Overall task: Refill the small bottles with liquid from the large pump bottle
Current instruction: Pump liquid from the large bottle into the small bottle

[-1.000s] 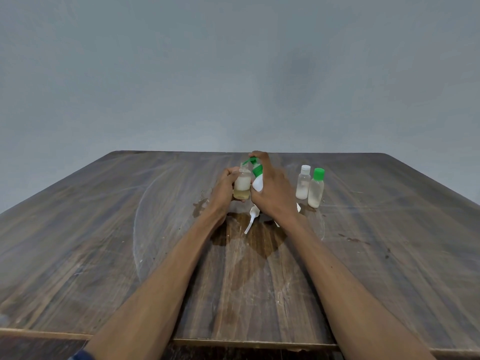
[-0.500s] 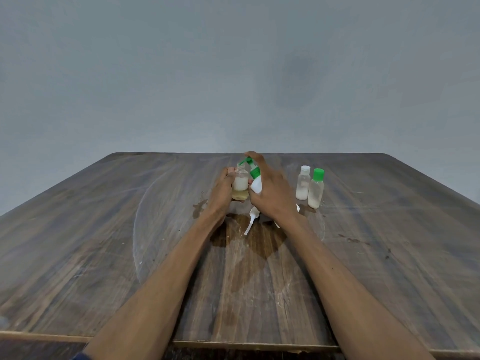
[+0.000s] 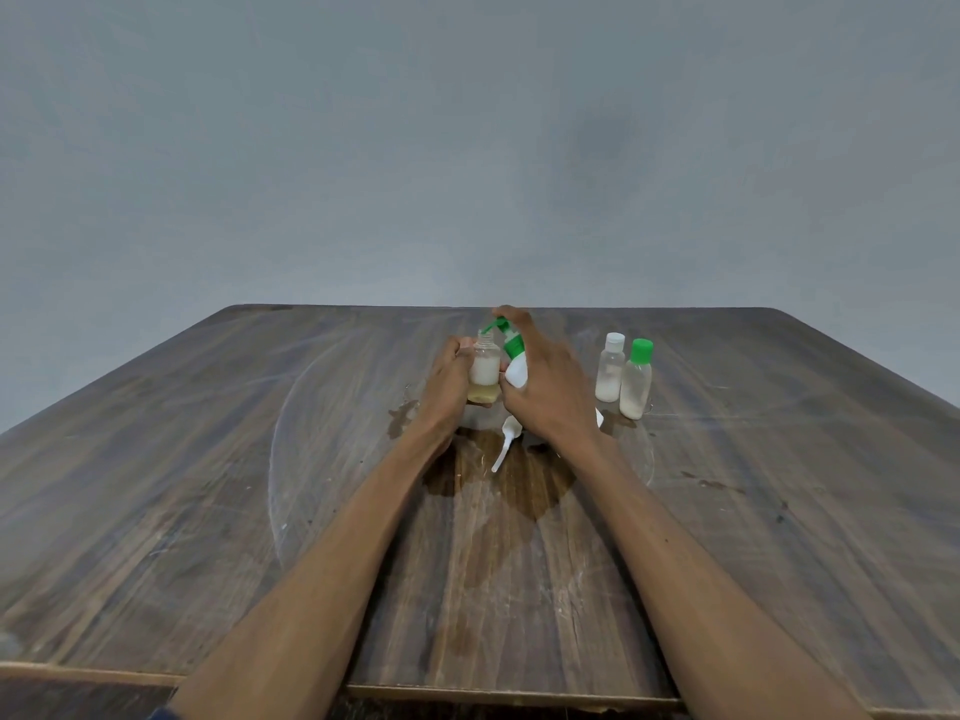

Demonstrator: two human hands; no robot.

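My left hand (image 3: 448, 383) grips a small uncapped clear bottle (image 3: 484, 371), holding white liquid over a yellowish layer, just above the table. My right hand (image 3: 546, 387) grips the large white pump bottle (image 3: 516, 370), a finger on top of its green pump head (image 3: 500, 327). The green spout points left over the small bottle's open mouth. Most of the pump bottle's body is hidden behind my right hand.
Two more small bottles stand at the right: one with a white cap (image 3: 610, 367), one with a green cap (image 3: 636, 378). A white cap with a thin tube (image 3: 506, 439) lies between my wrists. The wooden table (image 3: 208, 485) has wet stains near the hands.
The small bottle has shifted slightly left and lower, and the pump spout stays over its mouth. Both hands keep their grips.
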